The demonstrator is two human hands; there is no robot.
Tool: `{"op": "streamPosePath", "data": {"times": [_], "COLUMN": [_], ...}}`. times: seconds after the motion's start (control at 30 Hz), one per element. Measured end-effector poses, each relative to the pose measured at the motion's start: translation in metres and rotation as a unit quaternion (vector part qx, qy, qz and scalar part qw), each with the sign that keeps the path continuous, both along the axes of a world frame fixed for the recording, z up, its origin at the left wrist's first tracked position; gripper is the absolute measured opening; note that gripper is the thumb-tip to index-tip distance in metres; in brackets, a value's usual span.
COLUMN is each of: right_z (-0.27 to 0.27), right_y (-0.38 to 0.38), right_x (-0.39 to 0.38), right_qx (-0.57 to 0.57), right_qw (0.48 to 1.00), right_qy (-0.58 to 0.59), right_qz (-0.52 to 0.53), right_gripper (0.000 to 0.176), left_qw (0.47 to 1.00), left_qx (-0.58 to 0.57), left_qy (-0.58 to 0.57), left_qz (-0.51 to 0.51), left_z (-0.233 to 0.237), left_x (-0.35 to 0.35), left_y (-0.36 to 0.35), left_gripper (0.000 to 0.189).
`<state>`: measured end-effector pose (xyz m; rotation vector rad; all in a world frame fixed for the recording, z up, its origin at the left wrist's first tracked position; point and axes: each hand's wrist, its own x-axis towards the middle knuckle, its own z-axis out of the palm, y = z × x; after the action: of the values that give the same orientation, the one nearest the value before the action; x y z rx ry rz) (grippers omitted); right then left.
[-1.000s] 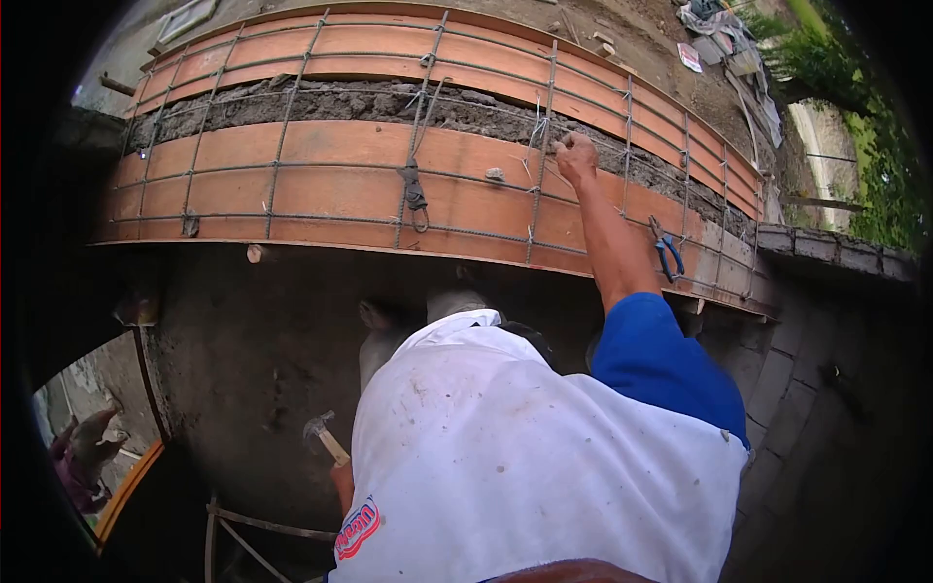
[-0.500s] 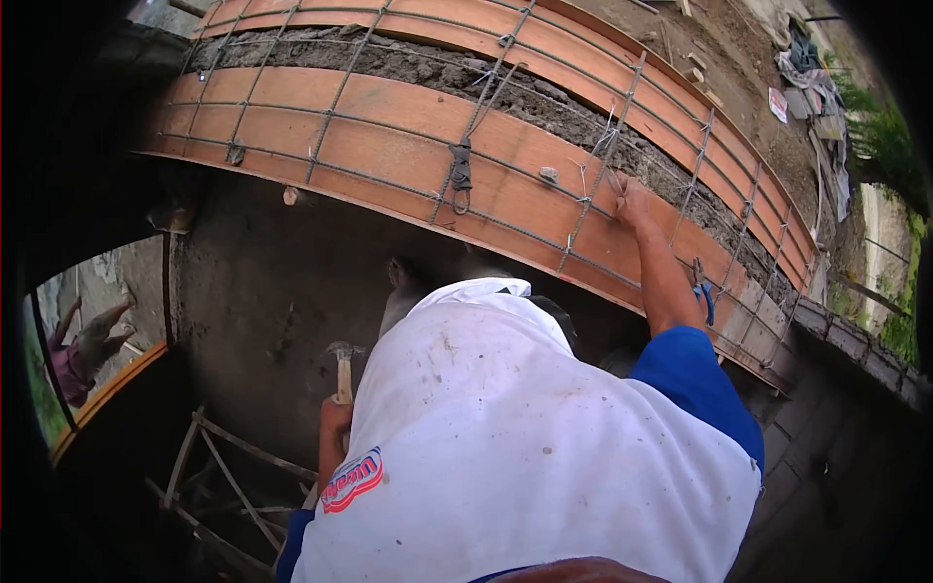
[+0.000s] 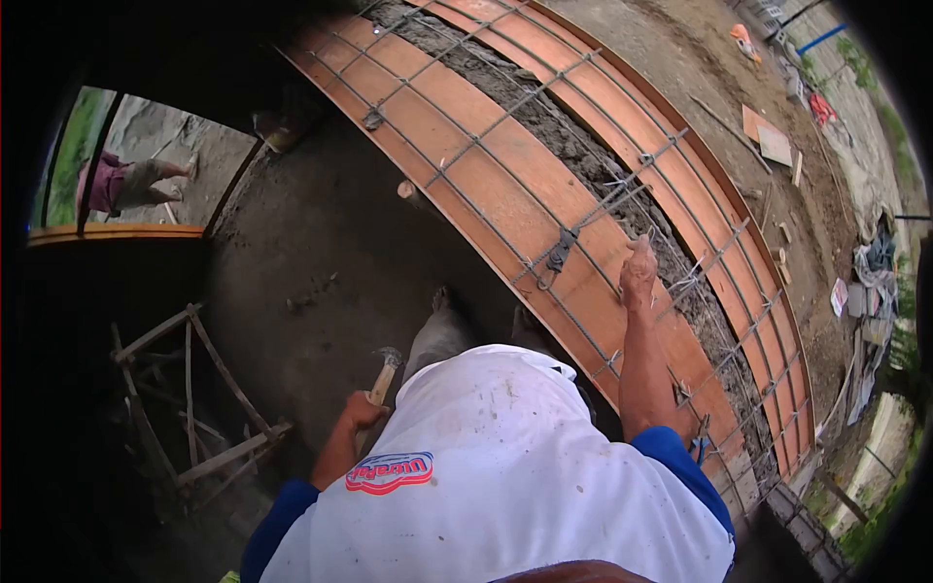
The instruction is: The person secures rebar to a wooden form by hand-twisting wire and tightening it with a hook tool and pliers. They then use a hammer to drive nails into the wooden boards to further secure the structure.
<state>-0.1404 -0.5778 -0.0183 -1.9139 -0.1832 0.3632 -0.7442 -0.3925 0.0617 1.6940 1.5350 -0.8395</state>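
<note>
My left hand (image 3: 367, 412) is closed around the wooden handle of a hammer (image 3: 389, 361), beside the white shirt and above the dark floor. My right hand (image 3: 639, 274) reaches over an orange-brown board (image 3: 515, 160) and the steel bar grid (image 3: 476, 141), near the strip of rough concrete (image 3: 559, 131). Its fingers are bent together, and anything between them is too small to make out. Left of this hand, a dark strip of material (image 3: 561, 251) hangs on the bars. Thin tie wires (image 3: 688, 280) show to its right.
A wooden frame (image 3: 194, 389) stands at lower left. Beyond an opening at upper left is another person (image 3: 121, 185). A round wood end (image 3: 406, 189) sticks out under the board. Wood pieces (image 3: 775, 146) lie on the ground at upper right.
The view has turned, so the formwork slopes more steeply. My right hand is now nearer the dark strip, and a small stone seen on the board earlier is no longer visible. The hammer stays in my left hand.
</note>
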Motion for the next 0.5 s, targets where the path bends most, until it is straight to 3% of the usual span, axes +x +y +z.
{"op": "streamPosePath", "data": {"times": [0.07,0.13,0.2,0.23,0.33,0.4,0.5], "right_z": [0.001,0.007,0.012,0.002,0.015,0.061,0.129], "right_y": [0.053,0.085,0.102,0.105,0.116,0.134,0.2], "right_x": [-0.013,-0.022,-0.028,-0.028,-0.03,-0.034,-0.042], "right_qx": [-0.066,-0.214,-0.255,-0.258,-0.152,-0.205,-0.265], "right_qw": [0.995,0.969,0.963,0.961,0.985,0.973,0.914], "right_qy": [-0.075,-0.117,-0.079,-0.098,-0.003,-0.073,-0.303], "right_qz": [-0.006,0.043,0.039,0.025,-0.081,-0.073,0.044], "right_gripper": [0.044,0.041,0.037,0.03,0.028,0.027,0.026], "left_qw": [1.0,0.999,0.997,0.996,0.984,0.983,0.995], "left_qx": [-0.014,-0.015,-0.027,-0.035,-0.046,-0.062,-0.038], "left_qy": [0.019,0.021,0.011,0.006,-0.008,0.0,0.0], "left_qz": [0.014,0.039,0.069,0.082,0.172,0.175,0.088], "left_z": [0.017,0.025,0.008,-0.001,0.0,-0.009,-0.046], "left_x": [0.005,0.001,-0.021,-0.033,-0.052,-0.075,-0.128], "left_y": [0.007,0.011,0.017,0.021,0.052,0.08,0.121], "left_gripper": [0.04,0.038,0.037,0.036,0.035,0.035,0.038]}}
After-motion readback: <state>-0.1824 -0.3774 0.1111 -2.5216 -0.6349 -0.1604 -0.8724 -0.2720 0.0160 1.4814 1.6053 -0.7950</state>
